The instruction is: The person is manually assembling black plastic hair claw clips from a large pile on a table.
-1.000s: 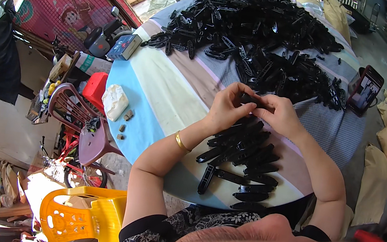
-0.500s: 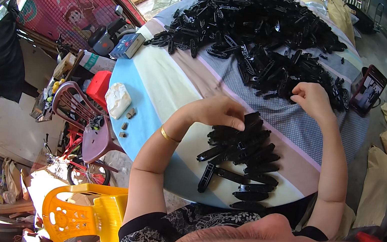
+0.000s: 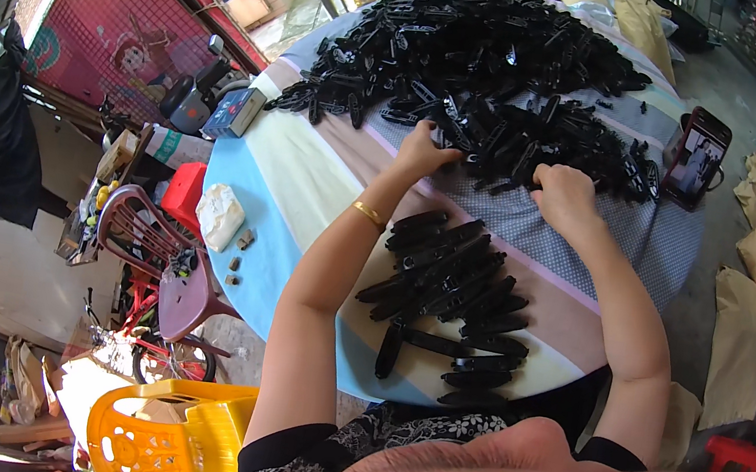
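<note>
A big heap of long, narrow black plastic pieces (image 3: 486,51) covers the far part of the cloth-covered table, its looser near part (image 3: 552,135) spreading toward me. At the near edge of that heap is my left hand (image 3: 426,152), a gold bangle on its wrist, its fingers bent in among the pieces. My right hand (image 3: 564,198) is a little to the right, fingers curled together at the heap's edge. What either hand grips is too small or hidden to make out. Between my forearms lies a second group of black pieces (image 3: 450,277), laid roughly side by side.
A phone (image 3: 697,158) stands upright at the table's right edge. On the left are a blue box (image 3: 235,112), a white bag (image 3: 219,218) and small brown blocks (image 3: 235,264). A yellow chair (image 3: 134,435) and a purple chair (image 3: 188,300) stand left; sacks (image 3: 739,343) lie right.
My left hand has moved away from the near group, forward to the heap. My right hand has shifted slightly left along the heap's edge. The whole view has shifted a little.
</note>
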The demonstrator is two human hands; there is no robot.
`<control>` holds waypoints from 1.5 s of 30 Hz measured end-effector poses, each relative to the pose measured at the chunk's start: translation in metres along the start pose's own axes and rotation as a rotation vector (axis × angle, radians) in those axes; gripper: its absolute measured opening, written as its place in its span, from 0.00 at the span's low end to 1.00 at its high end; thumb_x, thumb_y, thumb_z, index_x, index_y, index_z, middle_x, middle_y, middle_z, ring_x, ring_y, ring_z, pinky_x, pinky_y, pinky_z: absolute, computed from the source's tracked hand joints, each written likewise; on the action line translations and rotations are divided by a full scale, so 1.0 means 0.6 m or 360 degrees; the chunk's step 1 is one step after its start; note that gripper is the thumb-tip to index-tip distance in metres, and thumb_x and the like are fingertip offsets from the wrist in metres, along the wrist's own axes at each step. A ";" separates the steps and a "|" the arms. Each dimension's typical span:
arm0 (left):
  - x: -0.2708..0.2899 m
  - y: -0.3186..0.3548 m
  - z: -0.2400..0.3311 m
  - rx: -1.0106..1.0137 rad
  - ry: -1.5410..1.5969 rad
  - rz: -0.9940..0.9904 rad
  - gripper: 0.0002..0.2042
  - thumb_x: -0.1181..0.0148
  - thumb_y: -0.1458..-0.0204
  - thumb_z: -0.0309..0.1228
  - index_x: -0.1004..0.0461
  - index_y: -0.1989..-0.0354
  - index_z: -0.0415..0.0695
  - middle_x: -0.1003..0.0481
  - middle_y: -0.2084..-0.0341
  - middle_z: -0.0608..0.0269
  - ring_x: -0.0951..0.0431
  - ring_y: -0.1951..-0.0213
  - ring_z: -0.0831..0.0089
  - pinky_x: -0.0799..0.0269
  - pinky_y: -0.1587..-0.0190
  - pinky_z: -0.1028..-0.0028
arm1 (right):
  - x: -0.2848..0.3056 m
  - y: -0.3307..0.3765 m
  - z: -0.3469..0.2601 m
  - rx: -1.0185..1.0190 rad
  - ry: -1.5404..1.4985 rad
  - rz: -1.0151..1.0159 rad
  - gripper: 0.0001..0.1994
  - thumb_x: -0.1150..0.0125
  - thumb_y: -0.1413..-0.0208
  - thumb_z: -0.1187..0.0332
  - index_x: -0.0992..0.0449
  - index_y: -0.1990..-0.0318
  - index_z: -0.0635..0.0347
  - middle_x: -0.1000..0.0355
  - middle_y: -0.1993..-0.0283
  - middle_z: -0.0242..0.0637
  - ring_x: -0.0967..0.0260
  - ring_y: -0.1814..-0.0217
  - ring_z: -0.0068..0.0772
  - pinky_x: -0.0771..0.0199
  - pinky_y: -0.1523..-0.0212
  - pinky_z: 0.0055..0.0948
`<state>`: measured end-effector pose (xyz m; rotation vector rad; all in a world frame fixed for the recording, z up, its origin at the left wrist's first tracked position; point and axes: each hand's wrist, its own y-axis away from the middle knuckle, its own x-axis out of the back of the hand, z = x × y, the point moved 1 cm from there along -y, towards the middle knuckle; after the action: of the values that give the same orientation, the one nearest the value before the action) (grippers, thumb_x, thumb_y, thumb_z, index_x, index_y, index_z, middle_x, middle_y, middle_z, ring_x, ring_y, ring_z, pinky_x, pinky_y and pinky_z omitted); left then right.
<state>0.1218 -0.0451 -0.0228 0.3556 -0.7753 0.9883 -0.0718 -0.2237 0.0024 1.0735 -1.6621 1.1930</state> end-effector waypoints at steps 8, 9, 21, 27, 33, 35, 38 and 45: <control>0.035 0.091 0.027 0.0114 0.1532 -0.0487 0.28 0.37 0.58 0.21 0.40 0.46 0.39 0.29 0.67 0.61 0.24 0.69 0.70 0.23 0.64 0.72 | -0.006 0.009 -0.004 0.0012 0.0091 0.0130 0.04 0.39 0.58 0.69 0.25 0.72 0.57 0.28 0.72 0.42 0.27 0.66 0.43 0.28 0.66 0.37; 0.038 0.102 0.030 0.0122 0.1577 -0.0592 0.26 0.35 0.57 0.23 0.36 0.48 0.41 0.29 0.67 0.62 0.24 0.68 0.70 0.23 0.62 0.71 | -0.009 0.006 -0.001 0.0030 0.0079 0.0099 0.05 0.40 0.58 0.70 0.25 0.72 0.58 0.28 0.72 0.43 0.27 0.67 0.43 0.28 0.67 0.37; 0.023 0.162 0.087 -0.0159 0.1452 -0.0734 0.17 0.36 0.56 0.22 0.31 0.57 0.36 0.26 0.65 0.61 0.25 0.63 0.74 0.26 0.59 0.76 | 0.036 0.010 -0.022 0.0101 -0.0181 -0.0047 0.09 0.38 0.59 0.72 0.27 0.68 0.61 0.28 0.72 0.38 0.29 0.69 0.37 0.29 0.66 0.32; 0.006 0.169 0.087 -0.0187 0.1549 -0.0658 0.16 0.35 0.58 0.21 0.31 0.59 0.35 0.26 0.68 0.61 0.24 0.65 0.74 0.24 0.61 0.75 | 0.052 0.022 -0.076 0.0345 -0.1284 0.0433 0.05 0.39 0.60 0.78 0.28 0.73 0.64 0.30 0.74 0.35 0.31 0.75 0.26 0.31 0.76 0.20; 0.012 0.177 0.095 -0.0097 0.1545 -0.0594 0.14 0.36 0.55 0.23 0.32 0.60 0.37 0.26 0.68 0.61 0.24 0.66 0.75 0.25 0.61 0.76 | 0.050 0.031 -0.096 0.0620 -0.1246 0.0737 0.05 0.39 0.60 0.83 0.27 0.74 0.65 0.29 0.71 0.37 0.29 0.72 0.29 0.26 0.73 0.22; 0.014 0.178 0.099 -0.0071 0.1562 -0.0577 0.15 0.36 0.55 0.23 0.32 0.60 0.37 0.26 0.68 0.61 0.24 0.66 0.75 0.24 0.61 0.76 | 0.050 0.032 -0.095 0.0607 -0.1230 0.0724 0.05 0.38 0.60 0.82 0.27 0.74 0.65 0.29 0.70 0.37 0.29 0.71 0.30 0.26 0.73 0.23; 0.016 0.180 0.099 -0.0113 0.1607 -0.0573 0.16 0.37 0.54 0.23 0.32 0.57 0.36 0.25 0.68 0.60 0.24 0.65 0.74 0.24 0.60 0.75 | 0.045 0.031 -0.096 0.0650 -0.1145 0.0716 0.05 0.38 0.61 0.82 0.26 0.74 0.64 0.28 0.70 0.38 0.29 0.70 0.34 0.27 0.72 0.25; 0.024 0.183 0.106 -0.0156 0.1578 -0.0525 0.18 0.40 0.51 0.26 0.34 0.52 0.33 0.26 0.61 0.54 0.24 0.62 0.72 0.26 0.57 0.76 | 0.045 0.032 -0.098 0.0826 -0.0717 0.0822 0.04 0.37 0.61 0.79 0.26 0.75 0.62 0.29 0.69 0.37 0.30 0.68 0.37 0.28 0.69 0.28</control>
<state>0.0063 -0.0170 0.0237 -0.1117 0.1396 0.6827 -0.0907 -0.1683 0.0353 1.3414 -2.1199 1.8977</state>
